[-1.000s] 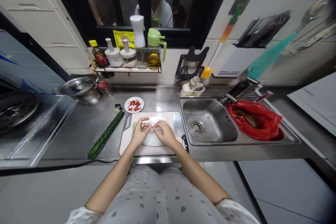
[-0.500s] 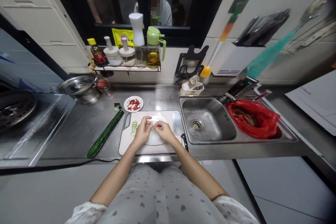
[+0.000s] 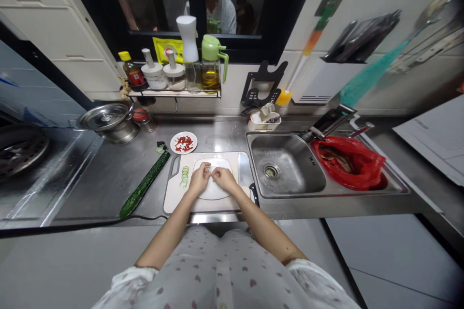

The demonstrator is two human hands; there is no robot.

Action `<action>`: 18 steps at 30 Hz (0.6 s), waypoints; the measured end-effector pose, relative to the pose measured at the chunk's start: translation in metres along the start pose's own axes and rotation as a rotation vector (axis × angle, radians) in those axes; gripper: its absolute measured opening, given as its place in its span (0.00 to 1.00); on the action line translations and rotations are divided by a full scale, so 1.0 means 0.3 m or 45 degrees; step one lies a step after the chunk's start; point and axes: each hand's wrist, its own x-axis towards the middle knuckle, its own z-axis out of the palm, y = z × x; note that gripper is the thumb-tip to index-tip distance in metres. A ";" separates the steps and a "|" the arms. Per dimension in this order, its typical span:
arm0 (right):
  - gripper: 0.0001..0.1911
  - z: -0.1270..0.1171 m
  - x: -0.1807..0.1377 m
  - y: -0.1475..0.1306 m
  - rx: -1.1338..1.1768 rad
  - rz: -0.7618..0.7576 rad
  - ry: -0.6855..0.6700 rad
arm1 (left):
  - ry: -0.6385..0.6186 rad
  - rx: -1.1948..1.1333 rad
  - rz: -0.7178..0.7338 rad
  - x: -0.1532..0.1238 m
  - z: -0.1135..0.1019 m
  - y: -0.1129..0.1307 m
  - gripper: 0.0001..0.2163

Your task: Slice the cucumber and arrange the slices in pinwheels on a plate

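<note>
My left hand (image 3: 199, 180) and my right hand (image 3: 225, 179) meet over a white plate (image 3: 214, 195), fingertips pinched close together. What lies between the fingers is too small to make out. The plate rests on a pale cutting board (image 3: 175, 202). Left of it, a row of cucumber slices (image 3: 184, 177) lies overlapped on the board. A knife (image 3: 254, 195) with a black handle lies along the board's right side, its wide blade pointing away from me. Off the board to the left is a long green cucumber (image 3: 145, 185), with cut end pieces (image 3: 161, 147) beyond it.
Behind the board stands a small plate (image 3: 172, 147) of chopped red bits. A sink (image 3: 290, 188) lies to the right, with a red bag (image 3: 369, 164) beside it. A lidded steel pot (image 3: 121, 133) stands back left, near a rack (image 3: 170, 93) of seasonings. A cable (image 3: 90, 224) runs along the front edge.
My left fingers have curled in closer, and both hands stay over the plate. The view has shifted slightly. The things on the counter lie as before.
</note>
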 end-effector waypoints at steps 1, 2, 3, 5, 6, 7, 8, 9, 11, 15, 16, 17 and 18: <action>0.10 0.001 0.000 -0.005 -0.092 0.023 -0.008 | -0.011 0.031 -0.006 0.005 0.004 -0.006 0.16; 0.10 0.003 0.001 -0.010 -0.181 0.041 -0.008 | -0.019 0.064 -0.011 0.011 0.008 -0.011 0.16; 0.10 0.005 0.003 -0.015 -0.263 0.049 -0.007 | -0.023 0.103 -0.017 0.018 0.011 -0.015 0.16; 0.12 0.011 0.010 -0.021 -0.395 0.043 0.000 | -0.031 0.195 -0.034 0.031 0.017 -0.017 0.16; 0.12 0.015 0.014 -0.023 -0.446 0.033 0.007 | -0.035 0.241 -0.045 0.039 0.019 -0.016 0.16; 0.13 0.020 0.018 -0.024 -0.489 0.021 0.015 | -0.040 0.284 -0.056 0.046 0.021 -0.015 0.16; 0.14 0.025 0.021 -0.025 -0.525 0.008 0.026 | -0.043 0.320 -0.064 0.052 0.023 -0.012 0.15; 0.14 0.031 0.024 -0.025 -0.555 -0.002 0.038 | -0.048 0.351 -0.065 0.058 0.025 -0.010 0.15; 0.15 0.041 0.026 -0.025 -0.596 -0.007 0.060 | -0.053 0.399 -0.054 0.066 0.028 -0.006 0.15; 0.15 0.053 0.008 -0.017 -0.625 0.001 0.100 | -0.019 0.471 -0.018 0.059 0.029 -0.006 0.16; 0.16 0.053 0.000 -0.013 -0.629 -0.012 0.111 | -0.004 0.490 -0.004 0.054 0.029 -0.009 0.15; 0.16 0.054 -0.010 -0.009 -0.635 -0.029 0.119 | 0.008 0.510 0.013 0.048 0.028 -0.011 0.14; 0.16 0.054 -0.020 -0.004 -0.642 -0.047 0.123 | 0.015 0.530 0.033 0.043 0.028 -0.014 0.14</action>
